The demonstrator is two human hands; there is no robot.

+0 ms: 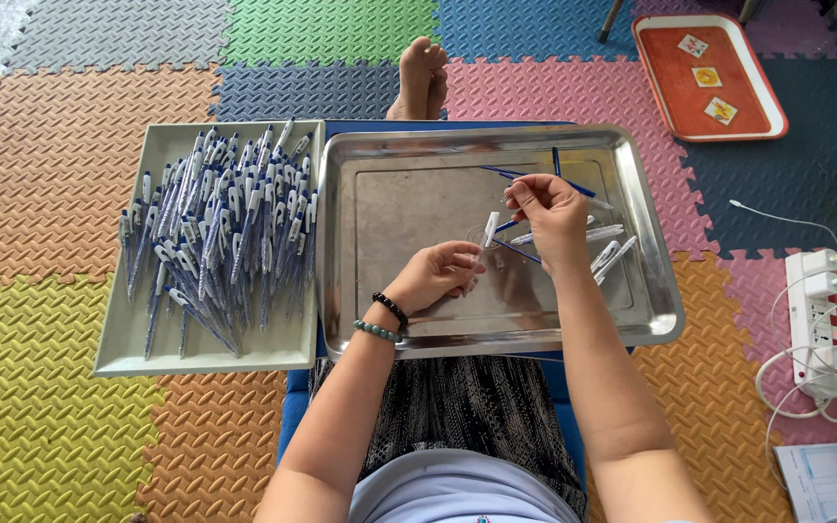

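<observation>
A steel tray (399,165) rests across my lap with a few loose pen parts (607,254) and thin blue refills (566,182) in it. My left hand (438,274), with two bead bracelets at the wrist, grips a clear pen barrel with a white clip (490,230) over the tray's middle. My right hand (546,208) is just right of it and pinches a small part at its fingertips, a thin blue refill (511,225) running under it toward the barrel.
A grey tray (123,334) to the left holds several white-and-blue pens (220,232). My bare feet (423,77) lie beyond the steel tray on coloured foam mats. A red tray (675,97) with cards sits far right, a white power strip (816,320) with cables at right.
</observation>
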